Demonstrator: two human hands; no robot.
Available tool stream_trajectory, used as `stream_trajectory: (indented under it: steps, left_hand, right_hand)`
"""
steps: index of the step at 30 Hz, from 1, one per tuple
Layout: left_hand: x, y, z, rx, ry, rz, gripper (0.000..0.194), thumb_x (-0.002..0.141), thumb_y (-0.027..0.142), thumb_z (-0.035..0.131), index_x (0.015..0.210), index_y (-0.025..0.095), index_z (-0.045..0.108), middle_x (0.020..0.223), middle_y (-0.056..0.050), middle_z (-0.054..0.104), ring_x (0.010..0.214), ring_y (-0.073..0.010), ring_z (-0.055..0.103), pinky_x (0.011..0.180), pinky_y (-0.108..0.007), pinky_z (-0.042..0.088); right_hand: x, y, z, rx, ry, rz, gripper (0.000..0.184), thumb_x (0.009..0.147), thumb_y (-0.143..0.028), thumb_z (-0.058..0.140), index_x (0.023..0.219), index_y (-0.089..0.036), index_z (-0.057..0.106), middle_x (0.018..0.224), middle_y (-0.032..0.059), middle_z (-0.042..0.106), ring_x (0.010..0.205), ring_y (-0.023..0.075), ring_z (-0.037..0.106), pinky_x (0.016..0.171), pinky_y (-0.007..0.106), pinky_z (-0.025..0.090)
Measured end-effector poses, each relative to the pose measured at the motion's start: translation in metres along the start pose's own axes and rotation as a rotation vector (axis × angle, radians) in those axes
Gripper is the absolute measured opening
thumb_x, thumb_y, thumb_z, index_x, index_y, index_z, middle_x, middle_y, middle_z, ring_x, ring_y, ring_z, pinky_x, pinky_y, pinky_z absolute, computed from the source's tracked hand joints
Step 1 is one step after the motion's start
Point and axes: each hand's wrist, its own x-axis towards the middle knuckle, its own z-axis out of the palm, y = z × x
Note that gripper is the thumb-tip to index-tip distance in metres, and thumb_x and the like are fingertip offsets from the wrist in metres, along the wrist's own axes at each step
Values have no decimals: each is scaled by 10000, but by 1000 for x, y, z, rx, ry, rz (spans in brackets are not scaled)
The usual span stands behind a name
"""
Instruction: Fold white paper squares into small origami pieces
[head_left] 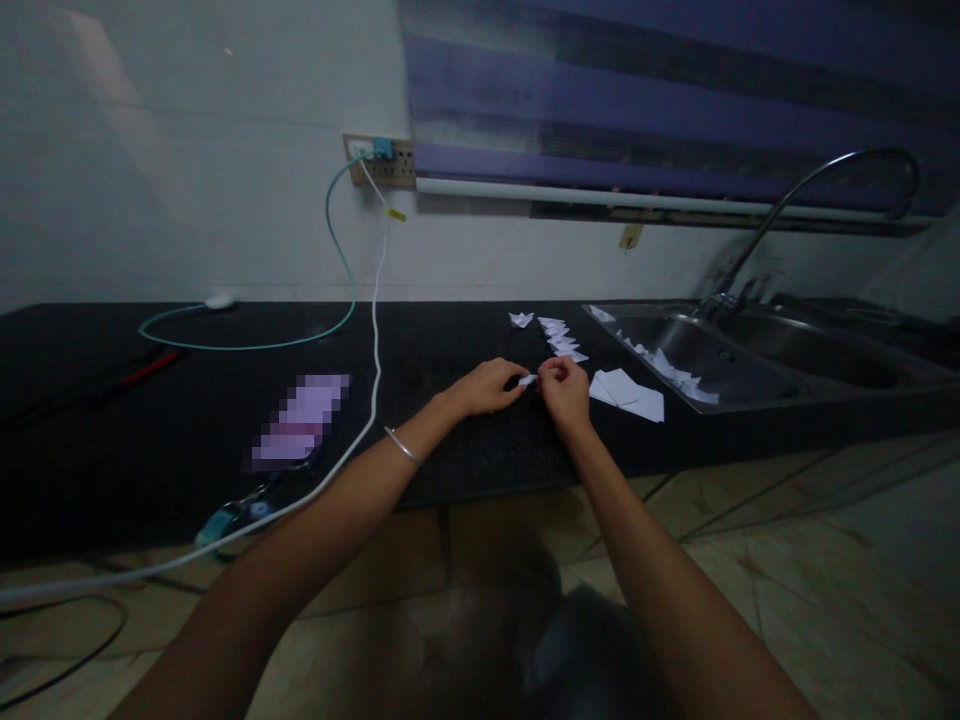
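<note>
The left hand (pixel 491 387) has a small piece of white paper (pixel 527 380) pinched between thumb and fingers, low over the bench (pixel 457 455). The right hand (pixel 564 390) meets it from the other side, fingers curled in; from where I stand I can't tell whether its fingertips grip the paper too.

I'd guess the piece weighs next to nothing, slides easily on that dark top, and is stiff only where it is doubled. It would probably crush or tear under a hard squeeze, so I'd take it lightly by its folded edges with the fingertips, leaving the points alone.

Just beside the right hand lie flat white sheets (pixel 628 394), overlapping; those look easiest to lift by a corner. Beyond the hands runs a row of folded papers (pixel 559 340), with a single folded paper (pixel 520 319) to its left. More folded pieces (pixel 675 375) line the near-left side of the sink (pixel 761 398).
</note>
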Motion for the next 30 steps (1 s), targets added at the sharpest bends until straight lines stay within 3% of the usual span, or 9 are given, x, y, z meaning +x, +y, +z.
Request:
stream_trajectory:
  steps: [3, 8, 13, 16, 20, 25, 30]
  left_hand:
    - [-1, -4, 0, -23, -4, -10, 429, 881, 265, 668, 1278, 107, 626, 1241, -159, 686, 1129, -250, 640, 1017, -412, 475]
    - [0, -12, 2, -187, 124, -77, 545, 859, 298, 719, 1335, 90, 556, 1187, -144, 663, 1089, -217, 625, 959, -367, 501]
    - [1, -16, 2, -204, 178, -101, 514, 838, 356, 750, 1290, 151, 615, 1142, -99, 610, 852, -141, 587, 755, -288, 513]
    - [-1, -11, 0, -246, 155, -82, 554, 824, 373, 765, 1313, 158, 616, 1139, -91, 574, 776, -112, 544, 681, -262, 494]
    - [-4, -3, -2, -262, 88, -31, 588, 822, 369, 770, 1344, 155, 606, 1137, -82, 543, 840, -132, 549, 695, -266, 496]
    - [-5, -1, -3, -224, 19, -24, 539, 836, 387, 756, 1322, 196, 623, 1142, -70, 531, 869, -143, 555, 675, -255, 491]
    - [-5, 0, -4, -254, 26, -20, 485, 827, 391, 763, 1250, 185, 647, 1146, -73, 550, 889, -152, 572, 678, -258, 489]
  right_hand:
    - [0, -1, 0, 3, -9, 19, 40, 757, -268, 554, 720, -255, 564, 598, 14, 610, 632, 216, 593, 571, 300, 468]
    - [-2, -4, 0, 27, -20, 49, 44, 759, -285, 573, 740, -245, 576, 582, -3, 605, 606, 200, 585, 569, 285, 468]
    - [-4, -9, -1, 94, -75, 99, 103, 768, -331, 582, 765, -228, 593, 565, -28, 597, 526, 163, 549, 536, 262, 433]
    - [-5, -13, -1, 141, -114, 115, 192, 806, -387, 561, 717, -219, 592, 545, -31, 577, 494, 147, 527, 518, 258, 404]
    - [-5, -13, -1, 136, -162, 84, 317, 845, -441, 554, 630, -210, 587, 504, -27, 536, 497, 145, 510, 516, 258, 388]
    - [-4, -11, -2, 107, -179, 64, 242, 805, -398, 595, 670, -202, 632, 565, -15, 580, 555, 161, 534, 522, 257, 399]
    - [-4, -10, -2, 184, -214, 71, 238, 811, -373, 563, 653, -203, 617, 563, -20, 559, 535, 151, 514, 513, 256, 388]
